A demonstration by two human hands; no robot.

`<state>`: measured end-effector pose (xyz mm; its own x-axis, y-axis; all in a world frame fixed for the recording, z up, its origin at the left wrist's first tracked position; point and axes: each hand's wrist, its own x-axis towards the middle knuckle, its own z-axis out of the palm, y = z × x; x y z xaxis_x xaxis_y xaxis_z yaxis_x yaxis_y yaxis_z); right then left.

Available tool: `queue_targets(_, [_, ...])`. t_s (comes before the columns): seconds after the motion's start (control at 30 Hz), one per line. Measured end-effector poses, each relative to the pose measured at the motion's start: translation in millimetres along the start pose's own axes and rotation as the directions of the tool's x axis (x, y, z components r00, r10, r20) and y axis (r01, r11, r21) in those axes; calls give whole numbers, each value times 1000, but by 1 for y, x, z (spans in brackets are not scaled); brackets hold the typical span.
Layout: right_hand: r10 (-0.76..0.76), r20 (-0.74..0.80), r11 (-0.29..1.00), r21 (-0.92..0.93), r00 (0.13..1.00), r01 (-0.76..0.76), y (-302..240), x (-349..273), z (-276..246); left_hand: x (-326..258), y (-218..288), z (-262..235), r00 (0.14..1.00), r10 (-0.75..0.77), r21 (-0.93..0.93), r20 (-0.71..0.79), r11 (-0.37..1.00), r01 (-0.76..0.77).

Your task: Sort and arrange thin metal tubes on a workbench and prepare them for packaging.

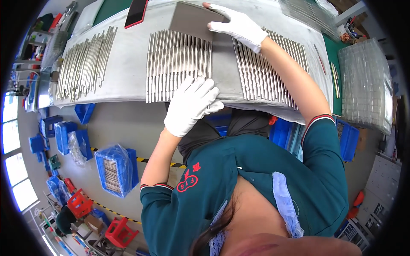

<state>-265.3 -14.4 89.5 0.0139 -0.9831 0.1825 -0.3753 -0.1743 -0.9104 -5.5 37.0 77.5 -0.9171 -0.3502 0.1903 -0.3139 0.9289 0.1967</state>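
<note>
Both my hands wear white gloves. My left hand (pixel 192 104) lies flat at the near edge of the table (pixel 128 68), its fingers touching the near ends of a row of thin shiny metal rods (pixel 177 64). My right hand (pixel 237 23) reaches to the far side and presses on a flat grey plate (pixel 192 19) that lies over the far ends of those rods. A second row of metal rods (pixel 267 72) lies under my right forearm. A third, looser bunch of rods (pixel 83 62) lies at the left end of the table.
A red phone (pixel 136 13) lies at the table's far edge. Clear plastic trays (pixel 365 85) are stacked at the right. On the floor stand blue bins (pixel 115 170), one with rods in a bag, and red stools (pixel 121 232).
</note>
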Motion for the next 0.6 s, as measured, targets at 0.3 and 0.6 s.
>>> queue_targets(0.3, [146, 329, 982, -163, 933, -96, -22, -55, -50, 10, 16, -3, 911, 0, -194, -412, 977, -88])
queue_targets(0.6, [68, 294, 968, -252, 953, 9, -16, -53, -63, 16, 19, 2, 929, -11, -186, -371, 981, -63])
